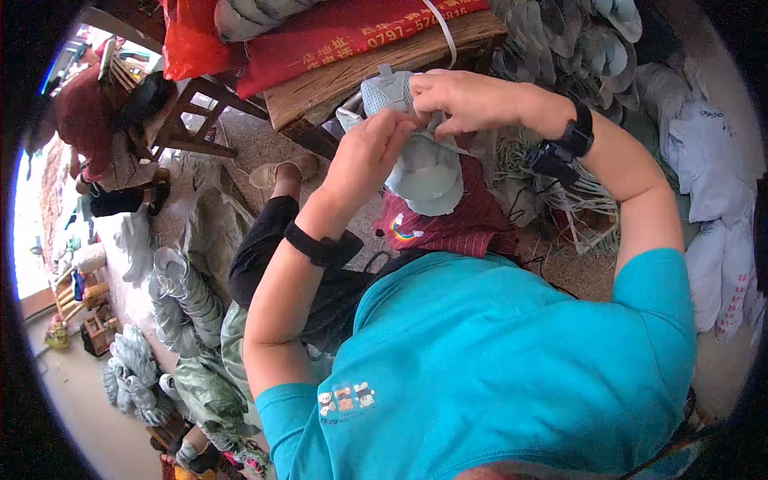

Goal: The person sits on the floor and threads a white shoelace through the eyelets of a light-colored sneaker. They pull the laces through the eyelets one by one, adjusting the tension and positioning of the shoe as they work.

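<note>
A pale grey-blue shoe upper (426,180) is held in front of me, its rounded end toward my body and its mesh part pointing to the wooden table. My left hand (372,150) is closed, thumb and fingers pinched together at the middle of the upper. Close beside it, my right hand (468,102) is bent over the other side, its fingers closed at the opening. Whatever small piece lies between the fingertips is hidden. Under the upper, a dark red striped cloth with a rainbow patch (408,232) covers my lap.
A wooden table (384,64) ahead carries a red printed sack (344,40). Bunches of grey shoe pieces (560,40) hang at the right, above pale laces (580,220). White sacks (712,168) stand far right. Stacked uppers (184,292) lie left, and another person (88,120) sits beyond.
</note>
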Demonstrator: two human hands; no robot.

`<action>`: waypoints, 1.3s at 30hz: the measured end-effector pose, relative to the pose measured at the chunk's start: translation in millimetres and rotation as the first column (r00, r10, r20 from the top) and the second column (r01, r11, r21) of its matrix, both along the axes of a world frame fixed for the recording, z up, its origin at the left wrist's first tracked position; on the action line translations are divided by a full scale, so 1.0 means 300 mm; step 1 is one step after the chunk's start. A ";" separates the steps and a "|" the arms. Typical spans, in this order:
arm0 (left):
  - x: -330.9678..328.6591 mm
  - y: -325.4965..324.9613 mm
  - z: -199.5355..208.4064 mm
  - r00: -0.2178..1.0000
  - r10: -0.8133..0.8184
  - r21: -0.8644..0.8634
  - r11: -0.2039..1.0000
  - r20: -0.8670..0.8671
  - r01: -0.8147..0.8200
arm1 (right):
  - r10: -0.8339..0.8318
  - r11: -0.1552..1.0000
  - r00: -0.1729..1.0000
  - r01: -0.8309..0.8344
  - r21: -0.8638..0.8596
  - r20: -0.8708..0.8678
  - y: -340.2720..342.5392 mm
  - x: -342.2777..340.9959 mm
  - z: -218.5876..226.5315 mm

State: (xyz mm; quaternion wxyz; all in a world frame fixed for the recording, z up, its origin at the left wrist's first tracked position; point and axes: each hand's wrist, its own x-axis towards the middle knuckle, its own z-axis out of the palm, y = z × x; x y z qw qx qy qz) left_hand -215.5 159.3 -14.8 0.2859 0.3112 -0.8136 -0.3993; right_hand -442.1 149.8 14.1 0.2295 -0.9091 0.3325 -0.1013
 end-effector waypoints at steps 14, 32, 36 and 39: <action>-0.029 0.001 -0.029 0.967 0.185 0.341 0.933 -0.173 -0.118 | -0.337 0.940 0.905 0.340 0.035 0.259 0.074 0.036 -0.094; -0.039 -0.036 0.004 0.805 0.461 0.505 0.829 -0.374 -0.240 | -0.626 0.734 0.599 0.236 0.636 0.500 0.038 0.166 0.037; -0.013 -0.078 0.037 0.840 0.355 0.505 0.856 -0.411 -0.115 | -0.536 0.838 0.654 0.333 0.433 0.534 0.012 0.184 0.094; 0.018 -0.124 0.073 0.853 0.201 0.459 0.887 -0.482 0.049 | -0.294 0.913 0.762 0.402 -0.066 0.577 -0.062 0.221 0.275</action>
